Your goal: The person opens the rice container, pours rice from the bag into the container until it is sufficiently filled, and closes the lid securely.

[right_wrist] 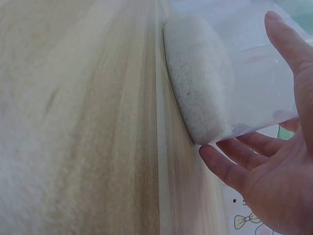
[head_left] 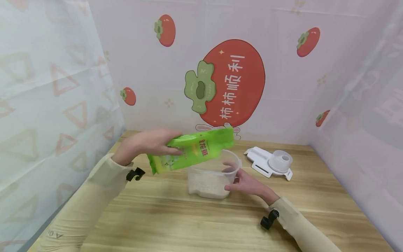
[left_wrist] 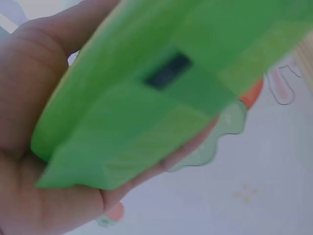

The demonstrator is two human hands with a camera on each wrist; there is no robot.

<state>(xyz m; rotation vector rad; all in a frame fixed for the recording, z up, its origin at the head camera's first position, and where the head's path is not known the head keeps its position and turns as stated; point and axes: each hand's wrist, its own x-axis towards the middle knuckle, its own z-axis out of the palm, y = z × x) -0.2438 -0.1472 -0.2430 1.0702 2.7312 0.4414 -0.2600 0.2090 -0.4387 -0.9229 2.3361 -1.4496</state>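
Cream fabric sleeve (head_left: 82, 199) nearest the camera slants over the near left part of the wooden desk (head_left: 151, 224), leading to the left hand (head_left: 151, 141), which grips a glossy green plastic bag with red lettering (head_left: 192, 150) between thumb and fingers. One end of the bag lies over the rim of a clear plastic container (head_left: 201, 175), standing roughly midway between the desk's side edges, toward the far edge. White, rice-like grains (head_left: 209, 186) cover its bottom. The right hand (head_left: 244, 182) clasps its right side, thumb in front and fingers behind. Toward the far right corner rests a flat white plastic lid (head_left: 259, 164) bearing a round translucent cup (head_left: 280, 161).

Pouring appears to be the step in hand, though the bag's mouth and any falling grains cannot be made out. Best to aim the mouth well inside the rim, lift the rear end gradually, and brace the container without squeezing its thin-looking wall.
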